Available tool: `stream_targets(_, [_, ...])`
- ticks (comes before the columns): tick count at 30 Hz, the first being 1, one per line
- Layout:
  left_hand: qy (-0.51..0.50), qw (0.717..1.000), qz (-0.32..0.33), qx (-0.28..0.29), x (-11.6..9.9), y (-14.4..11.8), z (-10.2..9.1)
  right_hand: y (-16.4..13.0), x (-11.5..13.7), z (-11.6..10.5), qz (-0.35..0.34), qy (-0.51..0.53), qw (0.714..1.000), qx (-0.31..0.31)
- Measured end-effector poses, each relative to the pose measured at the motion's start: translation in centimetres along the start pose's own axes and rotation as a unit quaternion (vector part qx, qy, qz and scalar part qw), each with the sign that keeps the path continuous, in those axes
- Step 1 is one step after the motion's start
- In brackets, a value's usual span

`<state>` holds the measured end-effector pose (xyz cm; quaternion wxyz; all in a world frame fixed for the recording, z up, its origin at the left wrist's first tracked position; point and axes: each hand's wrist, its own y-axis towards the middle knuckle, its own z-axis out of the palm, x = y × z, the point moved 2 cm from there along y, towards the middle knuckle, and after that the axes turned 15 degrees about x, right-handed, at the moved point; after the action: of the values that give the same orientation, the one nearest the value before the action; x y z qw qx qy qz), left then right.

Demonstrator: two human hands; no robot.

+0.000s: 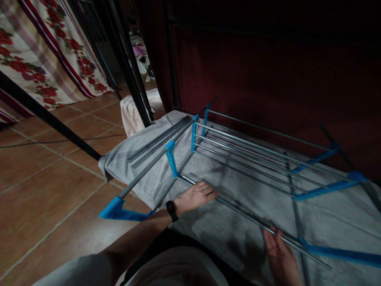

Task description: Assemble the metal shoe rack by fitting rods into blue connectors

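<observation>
A partly assembled rack of grey metal tubes lies on a grey blanket, joined by blue plastic brackets (pixel 171 159). Along its near side, a thin metal rod (pixel 241 212) runs across in front of me, close beside another tube. My left hand (pixel 198 194), with a dark band on the wrist, is closed over the rod near its left end. Toward the other end, my right hand (pixel 276 242) pinches the rod between thumb and fingers from below. The rod's right tip sticks out past that hand, near a blue bracket (pixel 342 254). Several parallel rods (pixel 247 159) span the rack's middle.
Loose grey tubes (pixel 160 141) lie on the blanket (pixel 145 186) at left. Black metal posts (pixel 127 59) rise beyond them. A dark red panel (pixel 253 79) stands behind the rack. Tiled floor (pixel 59 174), a cable and a floral curtain (pixel 50 51) are at left.
</observation>
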<state>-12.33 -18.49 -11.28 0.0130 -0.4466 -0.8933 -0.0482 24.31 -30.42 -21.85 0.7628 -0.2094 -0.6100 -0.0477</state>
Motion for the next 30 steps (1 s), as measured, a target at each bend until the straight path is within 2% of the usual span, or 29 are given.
stream_targets(5, [-0.003,1.0,-0.016,0.011,0.4,-0.1,0.0,0.4,0.1,0.5,0.01,0.083,0.996,-0.02])
stream_targets(12, [-0.014,0.999,-0.047,0.024,1.7,-1.2,-0.9,-0.2,1.8,3.1,0.036,0.155,0.987,-0.003])
stream_targets(18, [-0.037,0.997,-0.062,0.015,2.4,-2.0,-0.3,-0.2,2.3,4.5,0.041,0.127,0.991,0.006])
stream_targets(30, [-0.059,0.993,-0.1,0.011,2.1,-2.3,0.1,-0.3,3.3,5.0,0.019,0.104,0.994,0.014])
